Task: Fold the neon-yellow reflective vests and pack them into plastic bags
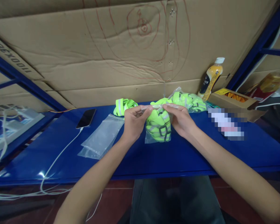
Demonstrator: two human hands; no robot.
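Note:
Between my hands hangs a clear plastic zip bag (149, 139) with a folded neon-yellow reflective strap (157, 124) and its black buckle inside. My left hand (134, 121) pinches the bag's top edge at the left, thumb on top. At the right end of the same edge, my right hand (180, 118) pinches it too. Just behind my left hand lies a loose rolled neon strap (124, 105). Another bagged neon strap (191, 102) rests behind my right hand. Flat clear zip bags (102, 135) lie left of my left hand.
A phone (86, 118) with a white cable lies left on the blue table (135, 165). A power strip (16, 124) is at the far left. Back right stand a yellow drink bottle (212, 79) and an open cardboard box (235, 99). A cardboard wall (60, 53) rises behind.

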